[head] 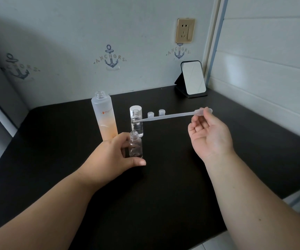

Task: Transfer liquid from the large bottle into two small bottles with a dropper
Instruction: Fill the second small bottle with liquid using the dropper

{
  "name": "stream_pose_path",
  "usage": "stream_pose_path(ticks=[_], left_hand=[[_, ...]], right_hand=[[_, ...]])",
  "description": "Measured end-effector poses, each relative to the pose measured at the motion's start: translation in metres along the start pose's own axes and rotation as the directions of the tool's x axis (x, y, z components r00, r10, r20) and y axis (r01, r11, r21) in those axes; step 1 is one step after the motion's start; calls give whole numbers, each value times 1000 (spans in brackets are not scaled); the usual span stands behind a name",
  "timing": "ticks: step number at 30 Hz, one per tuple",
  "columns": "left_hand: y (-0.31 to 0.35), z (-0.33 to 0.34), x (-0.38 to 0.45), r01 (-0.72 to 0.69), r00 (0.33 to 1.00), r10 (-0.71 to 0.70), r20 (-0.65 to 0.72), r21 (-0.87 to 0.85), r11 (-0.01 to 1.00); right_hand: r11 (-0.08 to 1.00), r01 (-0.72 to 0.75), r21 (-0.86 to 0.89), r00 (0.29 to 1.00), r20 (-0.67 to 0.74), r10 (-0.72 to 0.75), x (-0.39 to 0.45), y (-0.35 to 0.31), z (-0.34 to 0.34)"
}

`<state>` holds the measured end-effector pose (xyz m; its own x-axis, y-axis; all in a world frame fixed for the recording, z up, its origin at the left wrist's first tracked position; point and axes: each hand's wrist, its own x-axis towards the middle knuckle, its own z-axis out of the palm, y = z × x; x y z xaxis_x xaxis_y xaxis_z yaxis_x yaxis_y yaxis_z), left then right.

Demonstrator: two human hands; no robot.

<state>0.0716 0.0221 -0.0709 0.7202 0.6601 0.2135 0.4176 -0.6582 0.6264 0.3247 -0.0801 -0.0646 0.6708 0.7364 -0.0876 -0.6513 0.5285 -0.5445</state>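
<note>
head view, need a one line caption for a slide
Left hand grips an uncapped small bottle on the black table while the right hand pinches a dropper by its bulb.

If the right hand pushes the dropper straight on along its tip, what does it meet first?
Most likely the far small bottle: the dropper, pinched by the right hand, has its tip against that bottle's shoulder in this view. Depth is unclear; it may pass in front.

Bare table [163, 186] from 3 round to 9 o'clock of the near small bottle [136, 147], open for a hand. At 12 it's crowded: second small bottle [137, 123], white cap [136, 108], large bottle [105, 116] at 11, all close together. Dropper [170, 115] spans across at 1–2 o'clock, in front of two small caps [156, 113]. Mirror [193, 78] at far 1, well apart.
</note>
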Motion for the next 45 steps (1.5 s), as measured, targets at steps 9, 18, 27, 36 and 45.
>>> stream_pose_path(ticks=[9, 18, 27, 36, 45], left_hand=[[-2, -11, -8, -98, 797, -138, -587, -352, 931], [-19, -6, 12, 124, 850, -293, -439, -374, 919], [-25, -6, 14, 149, 844, -310, -437, -365, 919], [-12, -9, 8, 88, 890, -197, -412, -269, 959], [-13, -10, 9, 113, 885, -150, -442, -109, 988]], right_hand=[[1000, -12, -7, 999, 52, 12, -2, 0, 1], [1000, -15, -28, 998, 59, 16, -1, 2, 0], [1000, -10, 2, 998, 55, 10, -2, 0, 0], [999, 29, 42, 997, 69, -32, -5, -2, 3], [997, 52, -52, 995, 82, -47, -4, -2, 4]])
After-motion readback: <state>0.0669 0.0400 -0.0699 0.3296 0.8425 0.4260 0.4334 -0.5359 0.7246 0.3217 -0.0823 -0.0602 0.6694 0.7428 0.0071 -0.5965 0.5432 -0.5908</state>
